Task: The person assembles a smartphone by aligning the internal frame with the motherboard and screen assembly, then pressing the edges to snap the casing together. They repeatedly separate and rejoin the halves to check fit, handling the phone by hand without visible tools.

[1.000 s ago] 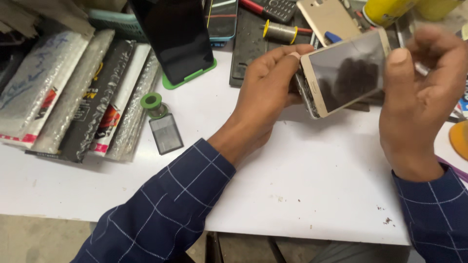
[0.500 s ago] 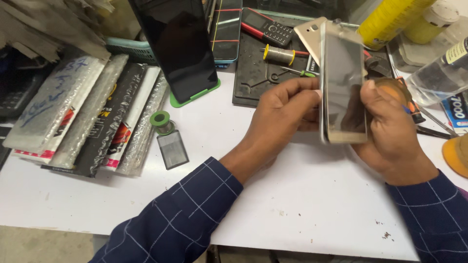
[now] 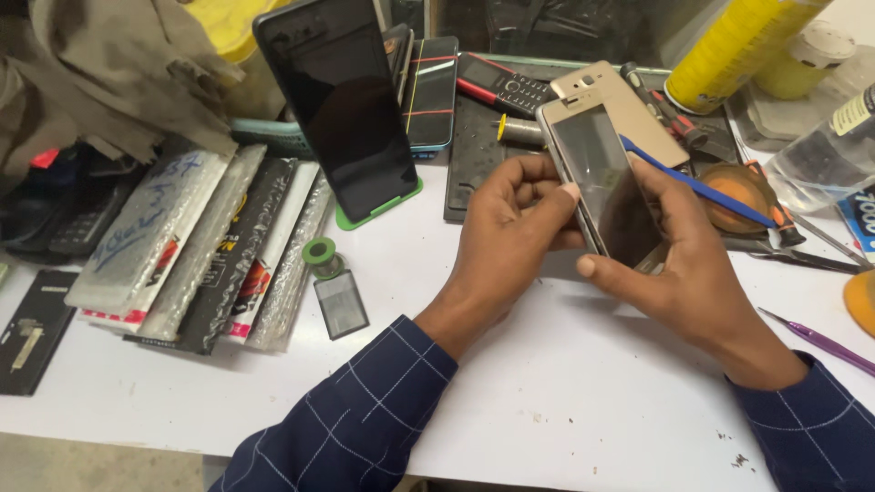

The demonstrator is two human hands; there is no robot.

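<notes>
A gold smartphone (image 3: 602, 178) with a dark screen is held up above the white table (image 3: 583, 401), tilted, screen toward me. My left hand (image 3: 506, 232) grips its left edge with the thumb on the screen's side. My right hand (image 3: 679, 260) holds the phone's lower right part from behind and also holds a thin blue pry tool (image 3: 697, 187) that runs up to the phone's right edge. A gold back cover (image 3: 629, 105) lies just behind the phone.
A large black phone (image 3: 342, 105) leans on a green stand. Wrapped screen packs (image 3: 196, 246) lie at left, a solder spool (image 3: 321, 255) and small grey battery (image 3: 340, 303) beside them. A black work mat (image 3: 478, 155), yellow spray can (image 3: 734, 46), clear bottle (image 3: 825, 150) and purple tool (image 3: 816, 339) crowd the back and right.
The phone has turned from edge-on upright to tilted with its screen facing me. The blue pry tool now shows in my right hand at the phone's right edge.
</notes>
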